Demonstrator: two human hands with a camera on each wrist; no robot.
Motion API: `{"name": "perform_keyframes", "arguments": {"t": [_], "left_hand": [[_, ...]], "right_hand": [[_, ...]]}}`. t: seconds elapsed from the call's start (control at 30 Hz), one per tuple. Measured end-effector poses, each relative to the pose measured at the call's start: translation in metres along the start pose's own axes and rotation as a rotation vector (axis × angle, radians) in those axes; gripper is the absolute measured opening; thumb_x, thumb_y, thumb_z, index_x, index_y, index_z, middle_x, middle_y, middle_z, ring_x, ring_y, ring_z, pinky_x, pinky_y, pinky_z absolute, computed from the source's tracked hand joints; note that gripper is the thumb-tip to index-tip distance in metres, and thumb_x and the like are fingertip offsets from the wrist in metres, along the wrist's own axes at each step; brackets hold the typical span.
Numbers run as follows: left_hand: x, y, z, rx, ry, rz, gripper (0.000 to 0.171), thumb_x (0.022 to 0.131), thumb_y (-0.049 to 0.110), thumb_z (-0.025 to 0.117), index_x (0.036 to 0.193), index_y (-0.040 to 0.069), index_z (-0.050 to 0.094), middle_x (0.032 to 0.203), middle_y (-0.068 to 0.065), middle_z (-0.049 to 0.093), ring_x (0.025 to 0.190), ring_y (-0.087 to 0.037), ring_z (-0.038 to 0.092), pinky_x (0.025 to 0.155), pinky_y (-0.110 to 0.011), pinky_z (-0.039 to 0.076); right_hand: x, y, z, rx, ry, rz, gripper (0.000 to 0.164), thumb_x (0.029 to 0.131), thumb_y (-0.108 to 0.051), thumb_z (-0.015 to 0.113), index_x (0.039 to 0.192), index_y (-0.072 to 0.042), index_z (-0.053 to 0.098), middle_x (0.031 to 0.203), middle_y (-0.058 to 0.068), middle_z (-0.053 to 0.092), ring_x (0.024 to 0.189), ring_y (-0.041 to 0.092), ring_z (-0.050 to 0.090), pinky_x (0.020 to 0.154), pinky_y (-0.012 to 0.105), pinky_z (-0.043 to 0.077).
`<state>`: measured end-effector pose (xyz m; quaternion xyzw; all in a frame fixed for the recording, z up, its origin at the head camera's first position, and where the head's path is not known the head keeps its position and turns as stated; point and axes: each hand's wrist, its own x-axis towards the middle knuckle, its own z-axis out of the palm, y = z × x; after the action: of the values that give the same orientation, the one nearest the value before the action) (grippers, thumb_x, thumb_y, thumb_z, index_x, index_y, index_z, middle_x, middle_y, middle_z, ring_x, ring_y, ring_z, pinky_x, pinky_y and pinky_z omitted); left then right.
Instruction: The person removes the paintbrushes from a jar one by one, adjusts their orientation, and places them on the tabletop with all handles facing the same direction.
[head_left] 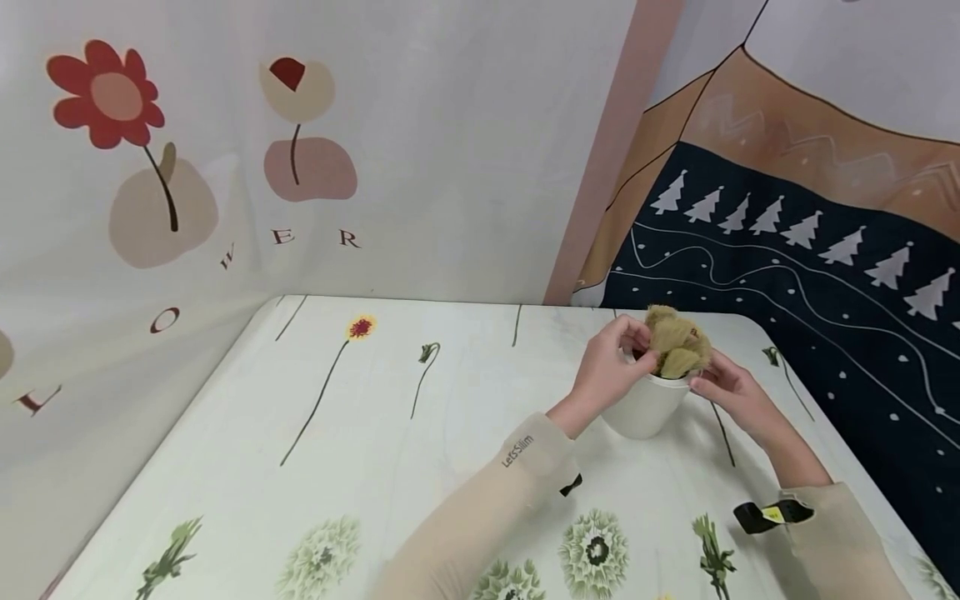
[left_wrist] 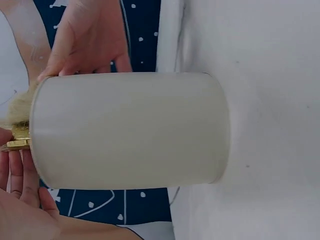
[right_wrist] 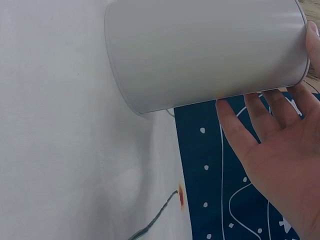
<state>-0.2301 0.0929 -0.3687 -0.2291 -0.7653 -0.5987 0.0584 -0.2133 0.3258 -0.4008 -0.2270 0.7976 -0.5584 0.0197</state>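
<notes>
A furry tan plush toy (head_left: 678,340) sticks up out of the mouth of a white bin (head_left: 641,410), which stands upright on the table. My left hand (head_left: 609,362) is at the bin's left rim, with thumb and fingers curled at the toy's edge. In the left wrist view, those fingers pinch a shiny gold-coloured piece (left_wrist: 20,136) beside the fur; whether it belongs to the toy I cannot tell. On the other side, my right hand (head_left: 738,392) touches the bin, its spread fingers (right_wrist: 232,130) against the wall and its thumb at the rim. The toy's lower part is hidden inside.
A flower-printed white cloth (head_left: 465,375) covers the table. Near my left sleeve lies a small black bow-like piece (head_left: 572,485). A pale printed curtain (head_left: 450,167) hangs behind, and a dark tree-patterned cloth (head_left: 750,275) hangs to the right.
</notes>
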Motion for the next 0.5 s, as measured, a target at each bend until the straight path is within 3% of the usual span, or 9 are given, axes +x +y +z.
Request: {"name": "perform_keyframes", "arguments": {"t": [0.2,0.5], "left_hand": [[0.001,0.009,-0.002,-0.083,-0.022,0.066,0.018,0.092,0.002,0.066,0.108,0.004,0.058,0.107,-0.01,0.065,0.09,-0.005,0.061,0.084,-0.01,0.053],[-0.002,0.017,-0.006,-0.147,-0.045,0.052,0.019,0.094,-0.001,0.063,0.11,0.004,0.055,0.114,-0.012,0.062,0.097,-0.006,0.061,0.084,-0.01,0.054]], "right_hand": [[-0.001,0.0,-0.001,0.007,-0.005,-0.026,0.059,0.104,-0.001,0.046,0.158,-0.01,0.026,0.135,-0.03,0.049,0.116,-0.014,0.053,0.089,0.005,0.048],[-0.001,0.001,0.0,-0.003,0.004,-0.01,0.058,0.104,-0.003,0.046,0.158,-0.012,0.026,0.134,-0.032,0.048,0.115,-0.014,0.053,0.088,0.006,0.048]]}}
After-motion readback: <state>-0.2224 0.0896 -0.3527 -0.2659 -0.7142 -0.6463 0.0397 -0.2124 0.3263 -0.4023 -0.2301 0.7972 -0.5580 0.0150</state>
